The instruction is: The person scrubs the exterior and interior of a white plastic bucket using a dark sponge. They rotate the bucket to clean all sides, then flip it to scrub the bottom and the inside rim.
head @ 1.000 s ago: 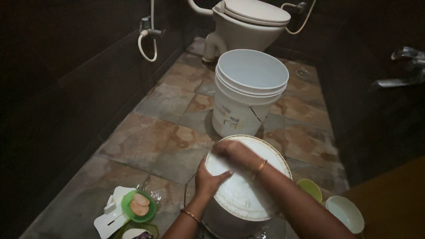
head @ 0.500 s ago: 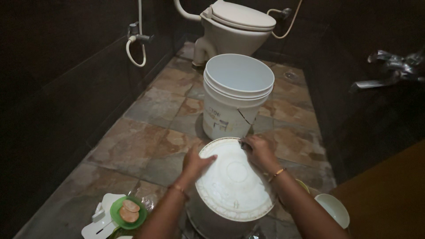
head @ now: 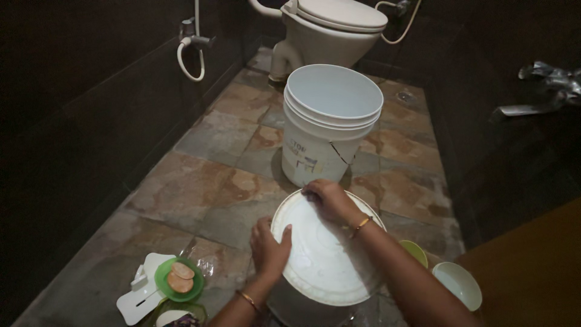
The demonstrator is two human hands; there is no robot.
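Note:
A round white lid (head: 327, 254) lies on top of a metal pot (head: 296, 306) low in the middle of the view. My left hand (head: 269, 245) rests on the lid's left rim, fingers together and pressing. My right hand (head: 327, 198) lies flat on the lid's far rim, a gold bangle on the wrist. Just beyond the lid stands a large empty white bucket (head: 330, 124).
A white toilet (head: 330, 27) and a hose sprayer (head: 187, 51) stand at the back. A green dish with soap pieces (head: 178, 280) sits on a white tray at lower left. A green cup (head: 414, 251) and a white bowl (head: 457, 284) lie at right. Metal taps (head: 538, 91) jut from the right wall.
My right hand slid left along the lid's far rim. My left hand moved down the left rim. The lid turned slightly on the pot.

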